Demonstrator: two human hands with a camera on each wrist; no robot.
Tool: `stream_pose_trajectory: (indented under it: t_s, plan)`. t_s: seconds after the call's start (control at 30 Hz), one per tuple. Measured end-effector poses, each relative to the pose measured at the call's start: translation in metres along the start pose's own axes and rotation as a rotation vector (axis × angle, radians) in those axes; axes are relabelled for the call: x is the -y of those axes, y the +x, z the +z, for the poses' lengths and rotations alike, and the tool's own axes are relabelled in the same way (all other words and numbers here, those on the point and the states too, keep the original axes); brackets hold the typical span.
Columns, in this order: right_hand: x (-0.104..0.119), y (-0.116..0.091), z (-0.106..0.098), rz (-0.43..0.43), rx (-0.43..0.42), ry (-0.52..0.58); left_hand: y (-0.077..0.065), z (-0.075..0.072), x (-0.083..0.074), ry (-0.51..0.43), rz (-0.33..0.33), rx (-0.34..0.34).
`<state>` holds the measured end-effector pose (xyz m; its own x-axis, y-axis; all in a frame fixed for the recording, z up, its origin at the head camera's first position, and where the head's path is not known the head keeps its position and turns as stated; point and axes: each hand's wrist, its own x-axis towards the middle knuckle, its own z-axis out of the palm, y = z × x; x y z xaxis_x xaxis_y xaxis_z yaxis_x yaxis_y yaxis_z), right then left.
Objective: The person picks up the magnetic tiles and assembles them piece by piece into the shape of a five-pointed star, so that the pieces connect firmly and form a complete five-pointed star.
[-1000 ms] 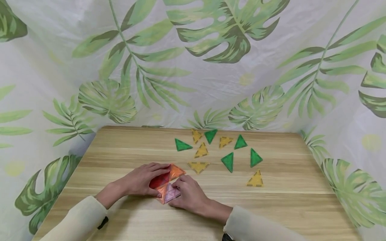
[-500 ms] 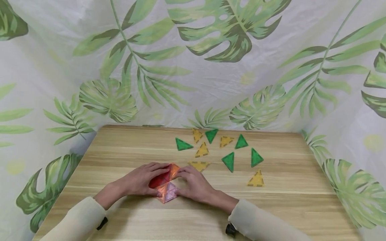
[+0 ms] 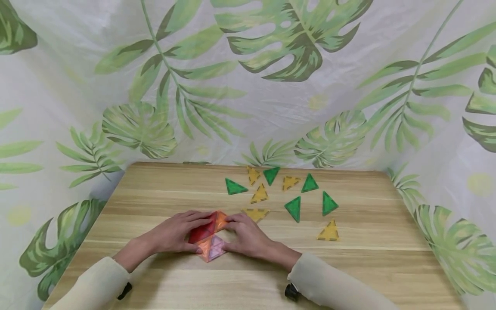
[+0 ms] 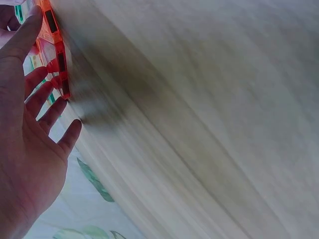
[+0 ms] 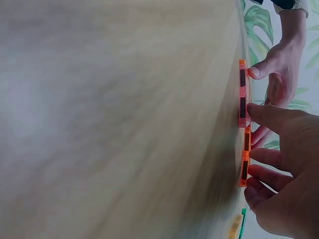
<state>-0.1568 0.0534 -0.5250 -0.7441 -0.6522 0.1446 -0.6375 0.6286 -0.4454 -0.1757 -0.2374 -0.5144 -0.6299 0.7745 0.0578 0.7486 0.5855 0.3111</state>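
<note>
Translucent triangular magnetic tiles lie joined at their edges on the table: red (image 3: pixel 201 234), an upper orange one (image 3: pixel 220 220), a lower orange one (image 3: pixel 204 249) and a pale purple one (image 3: pixel 217 248). My left hand (image 3: pixel 172 232) rests over the red tile, its thumb on the lower orange one. In the left wrist view its fingers are spread along the tiles' edge. My right hand (image 3: pixel 252 237) touches the upper orange tile with its fingertips and the purple tile with its thumb. A gap shows between those two tiles. Part of the red tile is hidden under the left fingers.
Loose green triangles (image 3: pixel 293 209) and yellow triangles (image 3: pixel 329 231), several of each, lie behind and to the right on the wooden table (image 3: pixel 348 275). One yellow triangle (image 3: pixel 255 214) sits just behind my right hand. Leaf-patterned cloth (image 3: pixel 271 107) hangs around the table.
My right hand has let go of its pinch on the purple tile and spread across to the upper orange tile. The joined tiles and both hands have shifted slightly left.
</note>
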Motion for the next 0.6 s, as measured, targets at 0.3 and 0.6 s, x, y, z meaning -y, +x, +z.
stream_pose_trajectory:
  t_s: [0.3,0.6]
  plan:
    - [0.007,0.021,0.008,0.006,0.046,0.015,-0.019,-0.002,0.015,-0.021,-0.062,-0.057]
    - [0.017,0.049,0.020,0.001,0.064,0.034,-0.039,-0.009,0.037,-0.033,-0.123,-0.062]
